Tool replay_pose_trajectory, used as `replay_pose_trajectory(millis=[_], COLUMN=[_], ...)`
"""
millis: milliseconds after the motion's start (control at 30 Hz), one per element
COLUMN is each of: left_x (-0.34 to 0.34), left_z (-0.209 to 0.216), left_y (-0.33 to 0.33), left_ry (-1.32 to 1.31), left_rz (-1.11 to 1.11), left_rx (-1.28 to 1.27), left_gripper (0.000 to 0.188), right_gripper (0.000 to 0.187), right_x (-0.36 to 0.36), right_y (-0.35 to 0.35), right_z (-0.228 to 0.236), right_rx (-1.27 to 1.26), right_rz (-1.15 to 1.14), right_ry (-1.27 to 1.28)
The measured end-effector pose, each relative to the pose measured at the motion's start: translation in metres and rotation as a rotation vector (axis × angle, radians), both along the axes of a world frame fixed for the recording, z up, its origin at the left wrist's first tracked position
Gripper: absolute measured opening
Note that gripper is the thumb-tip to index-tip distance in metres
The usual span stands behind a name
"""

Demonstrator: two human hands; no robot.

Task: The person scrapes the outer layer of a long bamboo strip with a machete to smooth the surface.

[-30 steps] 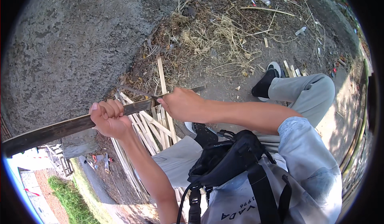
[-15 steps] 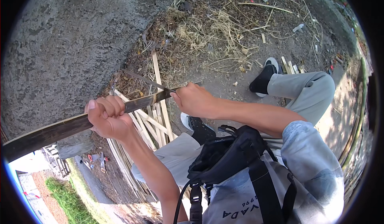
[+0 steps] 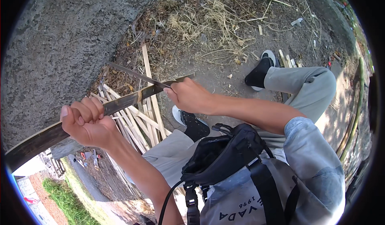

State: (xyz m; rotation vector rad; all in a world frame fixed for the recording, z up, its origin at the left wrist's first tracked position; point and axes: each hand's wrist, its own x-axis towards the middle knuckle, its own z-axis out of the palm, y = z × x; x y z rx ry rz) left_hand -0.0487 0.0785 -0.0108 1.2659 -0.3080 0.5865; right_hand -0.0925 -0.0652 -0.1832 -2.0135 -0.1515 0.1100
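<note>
A long dark strip (image 3: pixel 125 101), probably stiff, light and sharp-edged, crosses over the pale sticks (image 3: pixel 159 116) and seems best gripped to their left, where the left hand (image 3: pixel 90 124) is curled tightly round it, while the right hand (image 3: pixel 189 95), to their upper right, clenches a knife (image 3: pixel 134 73).

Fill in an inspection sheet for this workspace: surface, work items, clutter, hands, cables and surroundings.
Surface: bare ground beside a rough grey mass, stone or concrete.
Work items: long dark strip, crossed in view by a narrow blade; contact unclear.
Clutter: pale strips, dry shavings and a clear plastic piece.
Left hand: closed around the dark strip.
Right hand: closed at one end of the blade; handle hidden.
Cables: thin black cord beside the black bag.
Surroundings: green grass at lower left.
</note>
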Motion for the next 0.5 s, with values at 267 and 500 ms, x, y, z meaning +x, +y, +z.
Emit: replay_pose_trajectory(millis=[267,500], left_x=[0.008,0.007], left_z=[-0.009,-0.007], left_y=[0.014,0.012], left_ry=[0.016,0.010], left_rz=[0.027,0.038], left_rx=[-0.010,-0.040], left_gripper=[0.045,0.045], right_gripper=[0.037,0.038], right_x=[0.008,0.004], right_y=[-0.001,-0.009], right_z=[-0.029,-0.137], right_rx=[-0.004,-0.118], right_rz=[-0.042,-0.112], right_ry=[0.142,0.210])
